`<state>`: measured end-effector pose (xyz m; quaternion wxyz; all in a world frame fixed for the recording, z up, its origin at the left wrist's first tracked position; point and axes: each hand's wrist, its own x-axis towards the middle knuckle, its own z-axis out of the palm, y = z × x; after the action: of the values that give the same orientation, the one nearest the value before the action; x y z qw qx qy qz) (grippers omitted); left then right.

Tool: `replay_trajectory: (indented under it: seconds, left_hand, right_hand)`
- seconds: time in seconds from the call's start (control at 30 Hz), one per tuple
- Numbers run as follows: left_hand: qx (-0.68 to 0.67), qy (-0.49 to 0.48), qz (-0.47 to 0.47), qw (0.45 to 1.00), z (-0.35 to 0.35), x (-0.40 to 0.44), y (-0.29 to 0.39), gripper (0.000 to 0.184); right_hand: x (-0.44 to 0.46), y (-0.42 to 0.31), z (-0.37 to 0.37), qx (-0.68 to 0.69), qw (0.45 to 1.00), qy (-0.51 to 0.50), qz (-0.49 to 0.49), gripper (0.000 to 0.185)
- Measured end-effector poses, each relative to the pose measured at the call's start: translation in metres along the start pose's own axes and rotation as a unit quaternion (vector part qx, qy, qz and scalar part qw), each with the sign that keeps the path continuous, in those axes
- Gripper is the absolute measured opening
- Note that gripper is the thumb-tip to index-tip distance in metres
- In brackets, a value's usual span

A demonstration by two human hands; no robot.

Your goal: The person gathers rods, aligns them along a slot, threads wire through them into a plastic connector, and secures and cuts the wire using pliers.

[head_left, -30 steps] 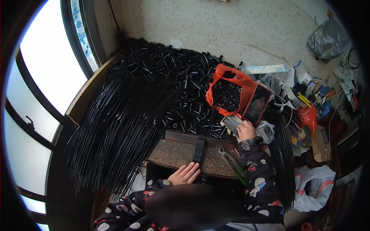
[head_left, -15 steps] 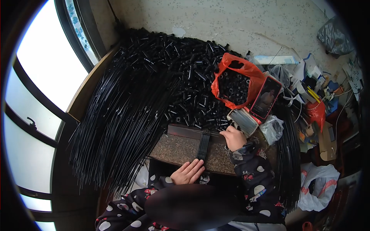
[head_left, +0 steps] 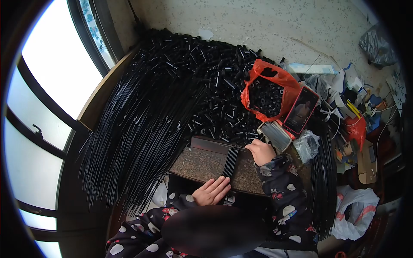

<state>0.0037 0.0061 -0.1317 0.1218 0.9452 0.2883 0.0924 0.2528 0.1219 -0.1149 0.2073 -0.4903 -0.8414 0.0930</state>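
A short row of thin black rods (head_left: 230, 162) lies side by side across the brown speckled board (head_left: 198, 161). My left hand (head_left: 211, 191) rests flat with outstretched fingers, the fingertips pressing on the near ends of that row at the board's front edge. At the far ends of the row, my right hand (head_left: 260, 152) is closed in a pinch on a thin, needle-like piece that points left toward the rods. Its fingers hide most of that piece. A dark strip (head_left: 206, 143) runs along the back of the board, under the rods' far ends.
Long black rods (head_left: 133, 142) spread at the left, with a heap of black tubular pieces (head_left: 215, 81) behind. To the right are a red bag (head_left: 254, 101) of small black parts, a phone (head_left: 302, 109), a container of thin sticks (head_left: 275, 136) and a clear plastic bag (head_left: 306, 146).
The whole view has shifted slightly, so the scene sits a little further right. My left hand stays on the rods, and my right hand keeps its pinch close to their far ends.
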Motion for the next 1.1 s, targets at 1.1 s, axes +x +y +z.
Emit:
replay_trajectory:
  seconds: [1.1]
  left_hand:
    - [-0.066, 0.109, 0.039, 0.991, 0.003, -0.005, -0.003, 0.085]
  right_hand:
    - [-0.078, -0.173, -0.070, 0.585, 0.783, -0.173, -0.123, 0.059]
